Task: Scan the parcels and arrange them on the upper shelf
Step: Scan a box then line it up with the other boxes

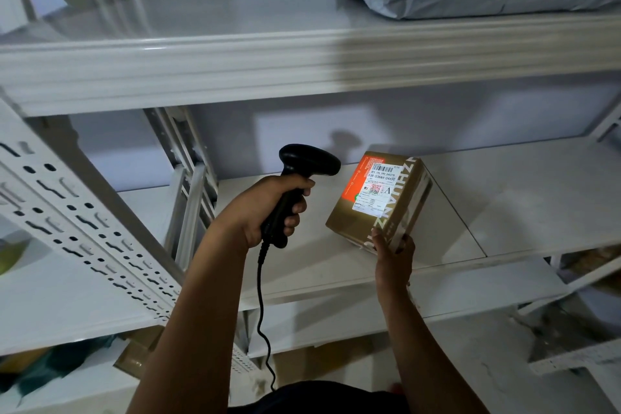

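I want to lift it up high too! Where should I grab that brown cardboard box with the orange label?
Take the brown cardboard box by its plain near edge, coming from the right and below, as the right hand does now. Its labelled face is tipped toward the black handheld scanner in the left hand, so fingers there would probably cover the barcode.

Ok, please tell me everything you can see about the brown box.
The brown box looks like cardboard, with tape and large letters along one side. Its top carries a white and orange label with barcodes, lit by the scanner. It is tilted over the lower shelf, and the right hand grips its near corner.
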The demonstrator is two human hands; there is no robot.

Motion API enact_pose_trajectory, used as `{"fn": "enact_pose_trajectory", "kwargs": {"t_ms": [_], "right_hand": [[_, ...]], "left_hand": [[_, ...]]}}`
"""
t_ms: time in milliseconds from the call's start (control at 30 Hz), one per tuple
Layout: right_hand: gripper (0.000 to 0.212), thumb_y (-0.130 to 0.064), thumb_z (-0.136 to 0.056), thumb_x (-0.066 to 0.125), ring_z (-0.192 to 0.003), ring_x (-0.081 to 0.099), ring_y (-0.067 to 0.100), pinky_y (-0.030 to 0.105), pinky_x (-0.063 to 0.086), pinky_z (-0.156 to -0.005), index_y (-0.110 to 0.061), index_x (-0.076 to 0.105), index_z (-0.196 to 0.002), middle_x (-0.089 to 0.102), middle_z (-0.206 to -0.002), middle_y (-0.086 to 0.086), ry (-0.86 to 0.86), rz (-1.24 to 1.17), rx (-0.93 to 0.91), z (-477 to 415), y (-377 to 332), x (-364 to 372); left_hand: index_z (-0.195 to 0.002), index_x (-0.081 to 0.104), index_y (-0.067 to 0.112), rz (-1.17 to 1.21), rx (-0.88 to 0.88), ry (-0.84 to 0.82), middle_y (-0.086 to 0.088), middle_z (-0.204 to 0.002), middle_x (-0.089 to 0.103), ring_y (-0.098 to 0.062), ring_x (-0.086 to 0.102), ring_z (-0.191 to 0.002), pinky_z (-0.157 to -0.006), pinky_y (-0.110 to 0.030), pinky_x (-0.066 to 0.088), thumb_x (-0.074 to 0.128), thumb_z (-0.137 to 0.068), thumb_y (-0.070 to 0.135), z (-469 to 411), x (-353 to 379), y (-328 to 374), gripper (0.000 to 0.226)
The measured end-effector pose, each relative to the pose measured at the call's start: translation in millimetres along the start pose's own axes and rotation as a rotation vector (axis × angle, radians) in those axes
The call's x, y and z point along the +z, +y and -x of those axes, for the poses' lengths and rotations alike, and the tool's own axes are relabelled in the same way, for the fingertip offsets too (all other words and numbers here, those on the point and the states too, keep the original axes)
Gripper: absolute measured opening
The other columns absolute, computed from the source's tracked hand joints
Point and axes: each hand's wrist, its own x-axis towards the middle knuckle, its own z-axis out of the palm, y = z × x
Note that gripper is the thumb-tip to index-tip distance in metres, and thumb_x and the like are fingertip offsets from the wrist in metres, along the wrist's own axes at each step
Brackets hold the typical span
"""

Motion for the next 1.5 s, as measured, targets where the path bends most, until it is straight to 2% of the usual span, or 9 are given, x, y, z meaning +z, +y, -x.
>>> {"fn": "enact_pose_trajectory", "kwargs": {"t_ms": [167, 367, 600, 767, 1000, 1300, 1400, 1500], "right_hand": [[0.072, -0.034, -0.082, 0.085, -0.117, 0.066, 0.022, 0.027, 0.055, -0.087, -0.020, 0.050, -0.144, 0.064, -0.134, 0.006, 0.005, 0.023, 0.010, -0.5, 0.8, -1.7], [0.086, -0.053, -0.070, 0.085, -0.115, 0.067, 0.020, 0.030, 0.055, -0.089, -0.022, 0.050, -0.143, 0.065, -0.133, 0.004, 0.019, 0.001, 0.029, 1.2, 2.6, -1.6], [0.070, -0.034, -0.086, 0.083, -0.113, 0.066, 0.018, 0.016, 0.051, -0.078, -0.017, 0.049, -0.145, 0.065, -0.131, 0.002, 0.001, 0.008, 0.034, 2.0, -5.7, -1.3], [0.069, -0.033, -0.084, 0.085, -0.115, 0.066, 0.020, 0.034, 0.058, -0.092, -0.021, 0.050, -0.142, 0.065, -0.132, 0.002, 0.014, 0.017, 0.033, 0.1, -2.3, -2.8], [0.071, -0.032, -0.085, 0.083, -0.117, 0.065, 0.022, 0.019, 0.052, -0.080, -0.015, 0.050, -0.145, 0.064, -0.135, 0.006, 0.025, -0.018, 0.043, -3.2, -4.2, -1.2], [0.074, -0.041, -0.082, 0.084, -0.116, 0.066, 0.021, 0.024, 0.054, -0.083, -0.016, 0.051, -0.143, 0.064, -0.133, 0.006, 0.036, -0.016, 0.028, -6.4, 0.1, -1.4], [0.069, -0.037, -0.085, 0.083, -0.116, 0.064, 0.020, 0.021, 0.050, -0.083, -0.016, 0.052, -0.143, 0.064, -0.133, 0.004, 0.053, 0.002, 0.049, -8.2, 0.6, -1.0], [0.069, -0.037, -0.084, 0.084, -0.115, 0.064, 0.019, 0.025, 0.050, -0.085, -0.017, 0.053, -0.142, 0.064, -0.132, 0.002, 0.061, -0.003, 0.057, -9.1, 0.9, -1.2]], "left_hand": [[-0.084, 0.050, 0.016, -0.007, 0.012, 0.017, -0.002, -0.061, 0.044, -0.016, 0.036, -0.046, -0.047, -0.025, 0.033, 0.059, -0.096, 0.022, 0.8, 0.0, 2.0, 0.016], [-0.077, 0.049, 0.017, -0.015, 0.053, -0.016, -0.003, -0.060, 0.042, -0.017, 0.035, -0.047, -0.049, -0.027, 0.032, 0.058, -0.097, 0.021, 3.1, 1.4, 3.3, 0.022], [-0.076, 0.050, 0.016, -0.025, 0.085, 0.003, -0.004, -0.060, 0.044, -0.017, 0.036, -0.047, -0.050, -0.028, 0.033, 0.059, -0.097, 0.020, 3.9, 2.0, 5.4, 0.023], [-0.077, 0.049, 0.017, -0.010, 0.090, 0.019, -0.004, -0.061, 0.043, -0.018, 0.036, -0.047, -0.048, -0.027, 0.034, 0.059, -0.096, 0.020, 2.5, -0.1, 4.8, 0.021], [-0.076, 0.048, 0.016, -0.012, 0.117, 0.019, -0.004, -0.060, 0.043, -0.019, 0.036, -0.047, -0.050, -0.029, 0.033, 0.060, -0.096, 0.019, 0.1, -0.2, 4.7, 0.023], [-0.076, 0.048, 0.017, -0.023, 0.099, 0.023, -0.004, -0.061, 0.043, -0.019, 0.036, -0.047, -0.051, -0.029, 0.033, 0.059, -0.096, 0.019, -1.9, 0.2, 5.0, 0.022], [-0.077, 0.048, 0.017, -0.018, 0.086, 0.017, -0.004, -0.060, 0.043, -0.018, 0.036, -0.047, -0.049, -0.028, 0.033, 0.059, -0.096, 0.019, -2.8, 0.1, 4.2, 0.022], [-0.078, 0.047, 0.017, -0.006, 0.073, 0.013, -0.003, -0.060, 0.043, -0.018, 0.035, -0.047, -0.049, -0.027, 0.033, 0.059, -0.095, 0.020, -4.0, -0.8, 3.5, 0.022]]}}
